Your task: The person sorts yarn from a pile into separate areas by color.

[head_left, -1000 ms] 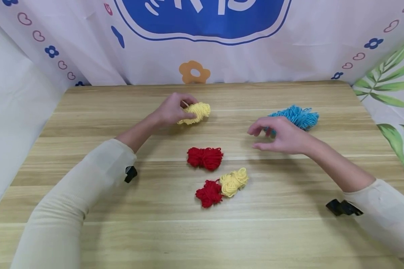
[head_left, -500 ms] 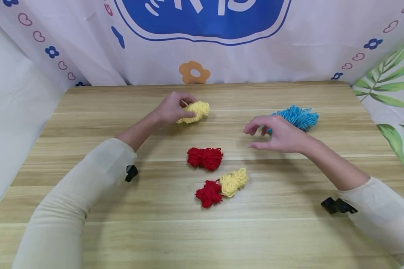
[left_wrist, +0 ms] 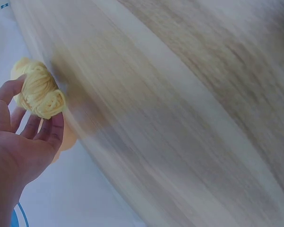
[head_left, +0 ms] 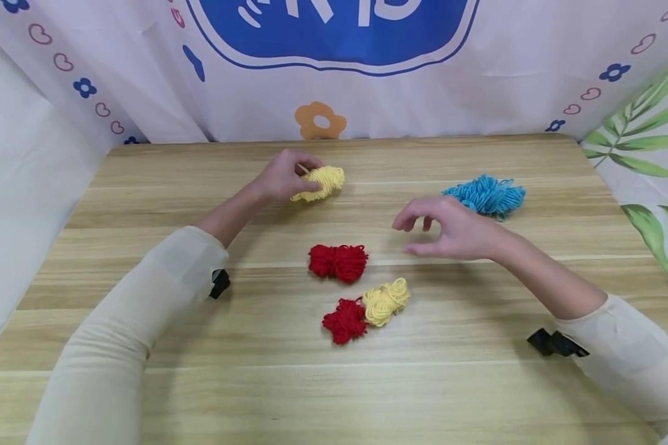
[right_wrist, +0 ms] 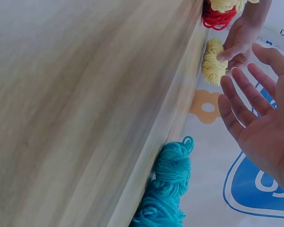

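Observation:
My left hand (head_left: 286,177) pinches a yellow skein of yarn (head_left: 329,180) between thumb and fingers, toward the back of the table. In the left wrist view that yellow skein (left_wrist: 38,90) sits in the fingertips. My right hand (head_left: 448,227) hovers over the table with its fingers loosely bent and nothing held. Just behind it lies a blue skein (head_left: 488,196), which the right wrist view shows as two bunched lobes (right_wrist: 173,168). The right hand (right_wrist: 267,113) appears there with fingers spread apart.
A red skein (head_left: 338,262) lies mid-table. Nearer the front, a smaller red bundle (head_left: 345,321) touches a second yellow skein (head_left: 386,301). A printed white cloth (head_left: 245,99) hangs behind the wooden table's (head_left: 412,395) back edge.
My right hand has drifted left, away from the blue skein, uncovering more of it. The left hand has risen slightly with the yellow skein. The other skeins stay put.

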`<state>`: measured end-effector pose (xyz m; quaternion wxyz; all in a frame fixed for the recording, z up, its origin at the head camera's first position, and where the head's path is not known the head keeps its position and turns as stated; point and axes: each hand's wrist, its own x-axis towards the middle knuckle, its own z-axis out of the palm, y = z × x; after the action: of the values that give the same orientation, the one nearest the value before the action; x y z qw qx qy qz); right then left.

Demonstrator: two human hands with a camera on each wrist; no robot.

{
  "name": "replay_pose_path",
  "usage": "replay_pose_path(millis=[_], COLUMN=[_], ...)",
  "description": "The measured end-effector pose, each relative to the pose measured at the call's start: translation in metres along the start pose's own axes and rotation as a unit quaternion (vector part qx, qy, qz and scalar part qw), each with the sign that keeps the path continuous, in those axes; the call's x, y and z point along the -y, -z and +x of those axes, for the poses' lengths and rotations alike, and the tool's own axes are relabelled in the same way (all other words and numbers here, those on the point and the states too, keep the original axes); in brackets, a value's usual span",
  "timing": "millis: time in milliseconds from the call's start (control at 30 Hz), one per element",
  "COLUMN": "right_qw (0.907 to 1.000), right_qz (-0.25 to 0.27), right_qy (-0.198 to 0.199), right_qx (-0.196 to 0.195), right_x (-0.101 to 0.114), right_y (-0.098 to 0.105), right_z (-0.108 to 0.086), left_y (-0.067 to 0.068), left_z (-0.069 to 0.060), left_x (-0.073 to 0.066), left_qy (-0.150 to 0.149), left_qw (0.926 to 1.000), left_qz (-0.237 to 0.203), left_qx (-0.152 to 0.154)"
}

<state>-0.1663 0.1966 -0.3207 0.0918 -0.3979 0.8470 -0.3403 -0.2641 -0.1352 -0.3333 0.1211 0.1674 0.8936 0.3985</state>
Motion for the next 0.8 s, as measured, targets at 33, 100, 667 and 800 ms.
replay_pose_path(millis=[33, 100, 667, 800], right_qw=[1.0000, 1.0000, 0.9992, 0.9992], right_qz=[0.001, 0.001, 0.008, 0.012], right_qy=[0.001, 0.006, 0.037, 0.034], right_qx=[0.002, 0.002, 0.010, 0.018], right_x=[0.000, 0.000, 0.003, 0.003], right_y=[-0.001, -0.002, -0.012, -0.014], right_z=[0.000, 0.001, 0.006, 0.008], left_y=[0.000, 0.000, -0.001, -0.001], left_z=[0.000, 0.001, 0.008, 0.008], left_x=[0.000, 0.001, 0.004, 0.004], left_qy=[0.001, 0.001, 0.008, 0.014], left_qw=[1.0000, 1.0000, 0.9998, 0.9998], left_qz=[0.000, 0.003, 0.018, 0.016], left_qx=[0.000, -0.001, 0.003, 0.003])
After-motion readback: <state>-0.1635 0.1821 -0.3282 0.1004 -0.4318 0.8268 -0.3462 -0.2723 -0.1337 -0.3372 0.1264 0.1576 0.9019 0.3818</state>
